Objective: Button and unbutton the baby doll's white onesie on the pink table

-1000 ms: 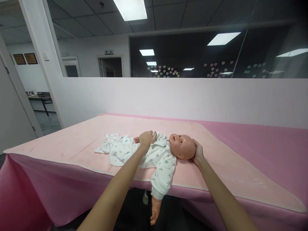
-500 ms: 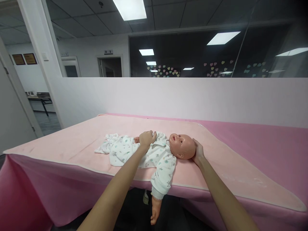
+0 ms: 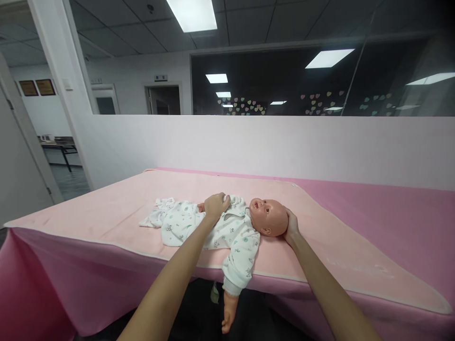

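A baby doll lies on its back on a light pink blanket [image 3: 117, 208], head [image 3: 269, 217] to the right, dressed in a white printed suit [image 3: 199, 227]. One doll arm [image 3: 232, 291] hangs over the table's near edge. My left hand [image 3: 216, 206] rests on the doll's chest with fingers curled into the suit's cloth near the collar. My right hand [image 3: 290, 226] cups the back of the doll's head, fingers mostly hidden behind it.
The table wears a darker pink cover [image 3: 391, 213] that drapes down the front. A white partition wall [image 3: 284, 147] with dark glass above runs behind it. An open doorway [image 3: 60, 156] at the left shows another desk.
The doll's head and my right hand have shifted very slightly left; otherwise both hands stay where they were.
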A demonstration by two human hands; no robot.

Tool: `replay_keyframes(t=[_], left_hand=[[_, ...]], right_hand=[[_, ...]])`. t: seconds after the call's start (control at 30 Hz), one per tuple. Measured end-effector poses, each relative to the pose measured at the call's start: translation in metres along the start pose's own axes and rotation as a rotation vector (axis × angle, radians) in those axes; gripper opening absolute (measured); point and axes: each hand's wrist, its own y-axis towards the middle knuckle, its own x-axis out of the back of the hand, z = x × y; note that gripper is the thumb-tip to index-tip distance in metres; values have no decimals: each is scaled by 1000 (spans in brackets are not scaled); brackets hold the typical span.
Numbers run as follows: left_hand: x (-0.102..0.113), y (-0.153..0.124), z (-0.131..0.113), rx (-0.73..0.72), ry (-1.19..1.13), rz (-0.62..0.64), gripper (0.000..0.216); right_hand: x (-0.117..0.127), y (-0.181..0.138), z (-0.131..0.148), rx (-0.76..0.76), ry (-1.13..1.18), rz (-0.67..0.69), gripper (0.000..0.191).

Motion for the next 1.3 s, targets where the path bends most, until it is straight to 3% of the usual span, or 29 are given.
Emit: replay_keyframes(t=[0.17,0.37,0.47,0.6,0.77,0.83,0.9,0.93,1.0,1.1,1.2,1.3], left_hand=[[12,-14,8,-163,-450,-52,36],[26,-37,3,-560,-411,160,28],[28,-41,2,-596,-393,247,42],[24,-38,2,-508,-485,209,28],[17,-35,7,-367,-637,101,29],[14,-32,11,-272,-732,46,32],[11,-29,16,-152,-854,7,34],[10,-28,19,-93,-911,-11,35],[8,-25,22,-6,-996,-44,35],[8,-24,24,38,-1068,-70,35],[9,-25,22,45,-1095,-68,34],[9,-27,20,35,-1121,-47,34]], right_hand=[[-6,1,-2,9,-12,31,48],[-9,2,-1,15,-21,-13,45],[-15,-1,0,40,-43,-25,45],[-19,-4,1,97,-146,-12,46],[-17,-13,8,663,-607,-445,32],[-27,-23,13,965,-816,-505,25],[-50,-38,16,1255,-1133,-393,17],[-65,-45,16,1308,-1301,-268,15],[-100,-55,10,1241,-1646,17,18],[-141,-55,-5,943,-2077,262,22],[-155,-41,-21,805,-2239,297,22],[-150,-30,-33,825,-2255,209,25]])
